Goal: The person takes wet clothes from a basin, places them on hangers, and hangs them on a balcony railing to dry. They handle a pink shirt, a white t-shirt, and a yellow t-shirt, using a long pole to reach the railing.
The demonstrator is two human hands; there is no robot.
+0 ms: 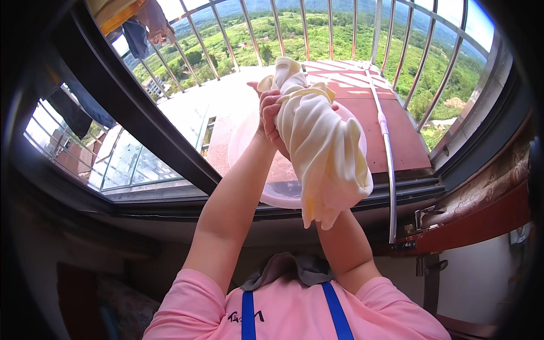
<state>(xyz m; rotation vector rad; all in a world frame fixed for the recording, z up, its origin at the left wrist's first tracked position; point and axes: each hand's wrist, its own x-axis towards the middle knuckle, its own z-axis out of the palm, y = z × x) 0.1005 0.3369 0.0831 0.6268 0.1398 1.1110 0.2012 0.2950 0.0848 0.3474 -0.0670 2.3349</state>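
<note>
A cream-coloured cloth garment (318,127), twisted into a thick bundle, is held up above a pale pink plastic basin (361,136). The fingers of my left hand (272,114) wrap around the upper, tightly wound part of the fabric. Most of my right hand (335,107) is hidden behind the cloth; a bit of finger shows at its far side, against the fabric. Loose folds and a rolled hem hang down towards me over my right forearm. The basin sits at the window sill, partly covered by the cloth and my arms.
A metal pole (386,136) leans across the sill on the right. Black sliding window frames (144,102) border the opening. Beyond lie a reddish board (395,131) and metal railing bars (305,29). Clothes (148,25) hang at upper left. A brown wooden piece (476,225) with metal fittings projects at right.
</note>
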